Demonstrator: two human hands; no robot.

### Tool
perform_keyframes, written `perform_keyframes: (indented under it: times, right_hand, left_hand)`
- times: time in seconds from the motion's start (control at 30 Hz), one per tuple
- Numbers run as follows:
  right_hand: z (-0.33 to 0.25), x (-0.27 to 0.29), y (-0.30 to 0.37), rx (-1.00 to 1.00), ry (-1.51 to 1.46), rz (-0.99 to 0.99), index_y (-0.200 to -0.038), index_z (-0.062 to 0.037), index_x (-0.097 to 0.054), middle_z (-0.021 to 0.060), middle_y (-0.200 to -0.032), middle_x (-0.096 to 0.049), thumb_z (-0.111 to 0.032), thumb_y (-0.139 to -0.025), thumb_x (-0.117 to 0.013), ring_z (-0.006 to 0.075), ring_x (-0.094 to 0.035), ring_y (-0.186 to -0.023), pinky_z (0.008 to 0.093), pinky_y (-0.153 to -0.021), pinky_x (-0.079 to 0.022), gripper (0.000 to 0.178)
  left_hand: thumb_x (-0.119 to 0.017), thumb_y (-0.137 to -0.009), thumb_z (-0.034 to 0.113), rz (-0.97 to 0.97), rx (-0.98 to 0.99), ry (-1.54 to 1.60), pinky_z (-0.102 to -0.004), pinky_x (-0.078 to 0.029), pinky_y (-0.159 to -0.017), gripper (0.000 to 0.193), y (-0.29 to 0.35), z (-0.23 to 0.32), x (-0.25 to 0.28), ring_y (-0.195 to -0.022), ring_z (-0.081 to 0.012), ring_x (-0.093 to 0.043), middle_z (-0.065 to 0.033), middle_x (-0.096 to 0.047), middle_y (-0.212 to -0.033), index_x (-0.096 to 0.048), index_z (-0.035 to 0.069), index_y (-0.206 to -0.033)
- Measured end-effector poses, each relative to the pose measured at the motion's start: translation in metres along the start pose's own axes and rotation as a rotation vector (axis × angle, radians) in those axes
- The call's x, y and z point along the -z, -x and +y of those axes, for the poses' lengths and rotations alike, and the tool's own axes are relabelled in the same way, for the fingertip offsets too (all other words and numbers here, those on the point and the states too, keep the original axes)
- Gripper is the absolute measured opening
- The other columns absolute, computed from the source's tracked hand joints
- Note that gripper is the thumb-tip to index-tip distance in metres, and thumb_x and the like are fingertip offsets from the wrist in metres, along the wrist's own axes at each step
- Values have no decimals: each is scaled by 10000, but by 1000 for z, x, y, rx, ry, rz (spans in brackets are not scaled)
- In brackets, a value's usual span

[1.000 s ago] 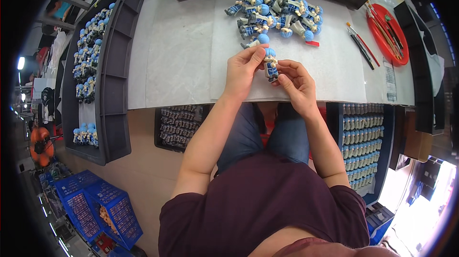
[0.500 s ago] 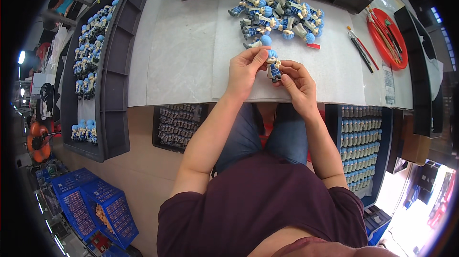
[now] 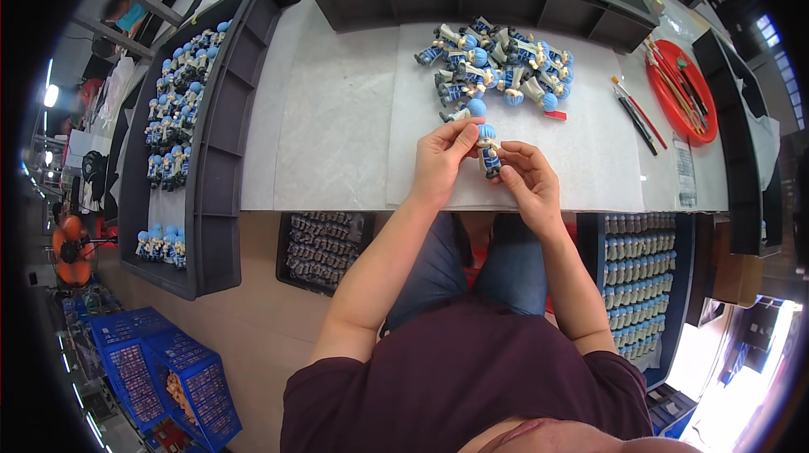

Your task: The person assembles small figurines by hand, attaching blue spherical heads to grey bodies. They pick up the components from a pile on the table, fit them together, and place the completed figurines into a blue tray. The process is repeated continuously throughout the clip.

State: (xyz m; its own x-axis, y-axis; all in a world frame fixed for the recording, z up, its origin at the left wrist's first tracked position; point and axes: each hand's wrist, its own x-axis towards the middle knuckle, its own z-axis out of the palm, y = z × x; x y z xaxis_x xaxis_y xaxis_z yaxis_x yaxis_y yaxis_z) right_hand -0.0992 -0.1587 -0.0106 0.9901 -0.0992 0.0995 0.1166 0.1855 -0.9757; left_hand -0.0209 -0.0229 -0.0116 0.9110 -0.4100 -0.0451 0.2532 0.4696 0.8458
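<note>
A small figurine [image 3: 489, 152] with blue hair and a blue-and-white outfit is held upright above the near part of the worktable [image 3: 329, 124]. My left hand [image 3: 440, 165] pinches it at the head with thumb and forefinger. From the other side, my right hand [image 3: 534, 183] has its thumb and fingers closed around the lower body. Just beyond my hands lies a heap of similar figurines [image 3: 506, 74], tumbled over one another on a white sheet. A small red piece [image 3: 555, 116] sits at the heap's right edge.
Grey trays stand at the far edge [image 3: 472, 0] and at the left [image 3: 198, 225], both holding figurines. Right of the heap lie brushes [image 3: 636, 112] and a red dish [image 3: 710, 120] of tools. Rows of figurines fill a tray [image 3: 683, 284] below the table's right side.
The whole view has shifted, so the table sits lower and more of the far tray shows. Both hands keep the same figurine, which looks turned slightly.
</note>
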Motion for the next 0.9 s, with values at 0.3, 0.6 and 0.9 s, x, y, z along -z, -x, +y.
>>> perform_keyframes:
  times: [0.3,0.6,0.9]
  right_hand:
    - [0,1,-2,7,-13,-6,-1170,26,-428,129,-1062,-537,-12,-870,-495,162,-533,-973,286,-792,-490,310]
    - [-2,4,-2,4,-24,18,-1169,18,-433,135,-1056,-548,-9,-870,-488,164,-543,-950,286,-786,-486,306]
    - [12,4,2,124,73,73,-1162,8,-423,113,-1103,-509,41,-806,-542,177,-512,-999,281,-793,-469,376]
  left_hand:
    - [-548,-875,144,-8,1,4,-270,-475,-715,222,0,0,1,-786,-129,-593,-61,-627,-902,-602,0,-1035]
    - [-549,-876,152,-6,-7,-10,-272,-480,-697,232,-3,-2,-2,-764,-129,-595,-71,-629,-899,-591,-9,-1037]
    - [-607,-829,69,-72,-72,-93,-193,-453,-687,256,-2,-10,-5,-792,-54,-550,-5,-590,-887,-570,5,-1074]
